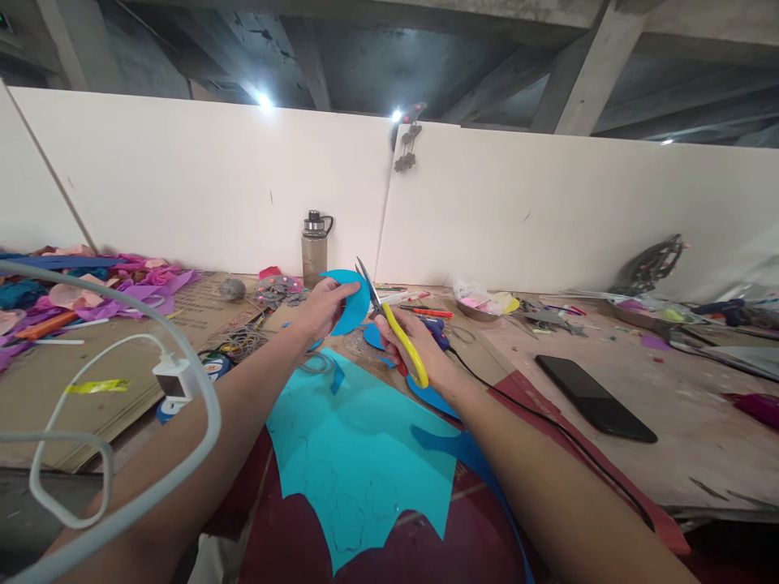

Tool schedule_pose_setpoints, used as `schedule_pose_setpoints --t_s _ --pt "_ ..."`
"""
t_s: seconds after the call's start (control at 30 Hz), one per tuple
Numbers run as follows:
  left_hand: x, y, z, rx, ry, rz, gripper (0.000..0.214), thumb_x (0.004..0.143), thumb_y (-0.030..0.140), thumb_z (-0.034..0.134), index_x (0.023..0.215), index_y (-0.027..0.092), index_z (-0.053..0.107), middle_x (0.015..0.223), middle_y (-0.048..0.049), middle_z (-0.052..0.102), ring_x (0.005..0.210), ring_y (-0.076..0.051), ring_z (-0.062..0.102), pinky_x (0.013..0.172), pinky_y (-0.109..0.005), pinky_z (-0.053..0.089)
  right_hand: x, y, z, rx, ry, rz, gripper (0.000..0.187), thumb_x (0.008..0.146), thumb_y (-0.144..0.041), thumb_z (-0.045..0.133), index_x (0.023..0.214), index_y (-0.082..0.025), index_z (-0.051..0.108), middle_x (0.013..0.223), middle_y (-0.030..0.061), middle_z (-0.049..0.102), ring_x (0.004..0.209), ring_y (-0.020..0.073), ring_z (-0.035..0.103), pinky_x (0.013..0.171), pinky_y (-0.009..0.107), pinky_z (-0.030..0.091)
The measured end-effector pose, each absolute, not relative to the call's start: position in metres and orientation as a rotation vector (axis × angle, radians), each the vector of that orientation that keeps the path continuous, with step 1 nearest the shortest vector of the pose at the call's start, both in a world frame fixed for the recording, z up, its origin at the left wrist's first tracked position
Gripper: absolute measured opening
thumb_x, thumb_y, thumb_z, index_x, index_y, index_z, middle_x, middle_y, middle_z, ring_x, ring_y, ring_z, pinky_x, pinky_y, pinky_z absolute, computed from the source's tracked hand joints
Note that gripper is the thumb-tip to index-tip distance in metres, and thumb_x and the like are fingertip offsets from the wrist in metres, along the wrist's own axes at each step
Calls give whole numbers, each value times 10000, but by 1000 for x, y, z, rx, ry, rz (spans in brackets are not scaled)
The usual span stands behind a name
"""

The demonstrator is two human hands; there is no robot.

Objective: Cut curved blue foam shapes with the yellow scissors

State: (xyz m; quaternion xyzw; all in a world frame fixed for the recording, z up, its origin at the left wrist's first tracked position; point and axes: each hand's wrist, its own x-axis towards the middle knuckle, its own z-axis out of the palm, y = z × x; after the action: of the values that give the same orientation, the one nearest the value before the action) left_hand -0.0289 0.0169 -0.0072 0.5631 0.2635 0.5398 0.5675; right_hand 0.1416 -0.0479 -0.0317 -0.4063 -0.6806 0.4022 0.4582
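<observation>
We are covering part of the blue piece with our left hand, and we are failing to tell whether the scissors are touching its edge. Our right hand is hiding part of their handles. At the left border we are losing the white cable, at the right a magenta object, and we are finding the cardboard's print too small for reading.
</observation>
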Motion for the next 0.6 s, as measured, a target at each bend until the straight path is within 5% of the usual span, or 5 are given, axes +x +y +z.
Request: schedule_pose_setpoints --t_s 0.6 --pt "-32 18 -8 1394 636 1234 338 728 407 781 628 175 557 549 14 515 439 -89 438 403 -243 323 142 -50 -30 -1021 -1691 953 435 837 -648 571 844 -216 524 590 -59 443 470 93 394 422 219 306"
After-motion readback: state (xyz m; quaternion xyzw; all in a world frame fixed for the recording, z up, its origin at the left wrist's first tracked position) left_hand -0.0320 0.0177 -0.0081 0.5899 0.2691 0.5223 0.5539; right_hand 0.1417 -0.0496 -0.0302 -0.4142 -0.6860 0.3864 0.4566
